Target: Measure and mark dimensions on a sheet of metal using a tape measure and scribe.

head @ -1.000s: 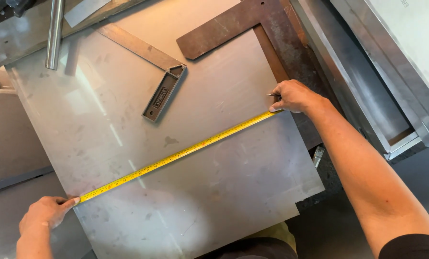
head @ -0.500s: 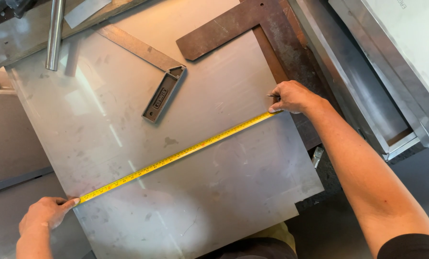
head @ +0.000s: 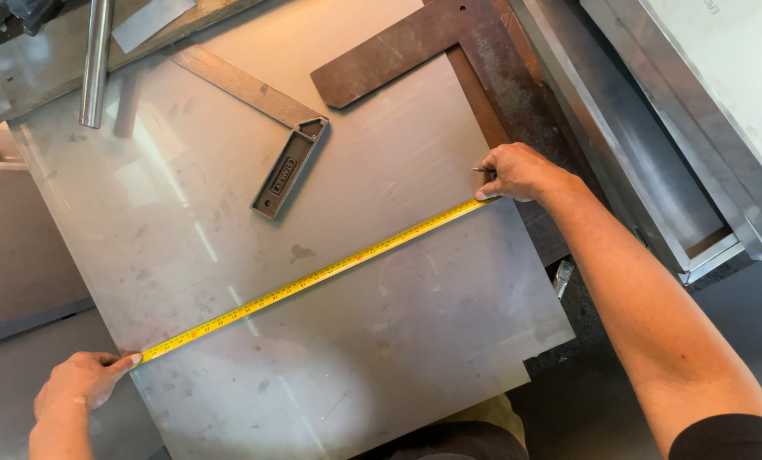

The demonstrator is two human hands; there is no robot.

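A yellow tape measure [head: 313, 277] is stretched diagonally across a grey metal sheet [head: 381, 358]. My left hand [head: 79, 383] pins the tape's end at the sheet's left edge near the bottom. At the sheet's right edge my right hand [head: 517, 170] presses down the tape's other end and also grips a thin pointed tool whose tip sticks out to the left. The tape lies flat and taut between both hands.
A try square [head: 287, 170] with a dark stock lies on the sheet's upper part. A rusty steel square [head: 449, 43] rests at the top right. A metal rod [head: 96, 60] lies at the top left. Grey metal channels [head: 653, 153] run along the right.
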